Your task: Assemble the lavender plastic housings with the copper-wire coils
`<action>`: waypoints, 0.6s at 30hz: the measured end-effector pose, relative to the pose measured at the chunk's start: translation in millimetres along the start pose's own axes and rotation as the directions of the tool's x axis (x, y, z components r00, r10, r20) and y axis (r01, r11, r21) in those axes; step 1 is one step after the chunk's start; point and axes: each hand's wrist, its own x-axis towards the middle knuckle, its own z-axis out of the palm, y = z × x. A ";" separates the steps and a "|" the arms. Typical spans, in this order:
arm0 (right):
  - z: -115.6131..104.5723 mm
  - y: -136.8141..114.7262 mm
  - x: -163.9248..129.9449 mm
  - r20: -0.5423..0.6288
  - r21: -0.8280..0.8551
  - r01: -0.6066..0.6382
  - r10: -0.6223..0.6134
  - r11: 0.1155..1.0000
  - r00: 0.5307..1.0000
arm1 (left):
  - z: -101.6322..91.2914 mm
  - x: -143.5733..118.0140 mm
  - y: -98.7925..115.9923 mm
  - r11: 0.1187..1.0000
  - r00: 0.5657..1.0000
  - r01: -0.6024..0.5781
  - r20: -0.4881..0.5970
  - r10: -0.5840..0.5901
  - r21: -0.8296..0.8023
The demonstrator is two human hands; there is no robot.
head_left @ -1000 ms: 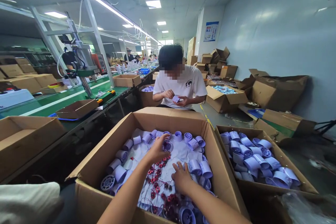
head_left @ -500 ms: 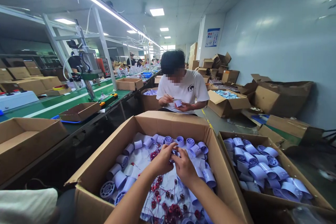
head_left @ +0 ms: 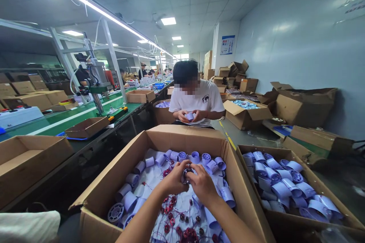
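A large open brown cardboard box [head_left: 119,182] holds pale lilac plastic cylinders [head_left: 129,200] and red copper coils [head_left: 182,231]. Above its middle, left hand [head_left: 173,179] and right hand [head_left: 203,185] meet, fingers curled tight around one small round lilac part [head_left: 186,173].

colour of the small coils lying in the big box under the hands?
Dark red, copper-like coils, seen in the head view.

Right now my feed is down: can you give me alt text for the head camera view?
Both hands, left hand and right hand, meet on one small round part above an open cardboard box of pale purple plastic cylinders and red wire coils. A second box of cylinders sits to the right; a seated co-worker faces the camera, handling a similar part.
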 end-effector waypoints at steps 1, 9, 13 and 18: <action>-0.6 1.8 0.3 -0.034 0.029 0.012 -0.011 1.000 0.999 | -0.4 0.2 -0.2 1.000 1.000 0.013 -0.008 -0.013 -0.002; -10.1 9.4 -2.2 0.018 0.148 0.100 -0.103 0.984 0.994 | -8.0 1.0 -3.1 0.990 0.993 0.103 -0.060 -0.098 0.098; -11.9 1.2 -5.6 0.119 0.151 0.060 -0.078 0.987 0.990 | -9.0 0.6 0.0 0.981 0.989 0.097 -0.127 -0.076 0.166; -16.7 -5.1 -6.2 0.095 0.371 -0.035 -0.001 0.928 0.995 | -11.2 -0.6 9.5 0.969 0.997 0.056 -0.073 -0.039 0.241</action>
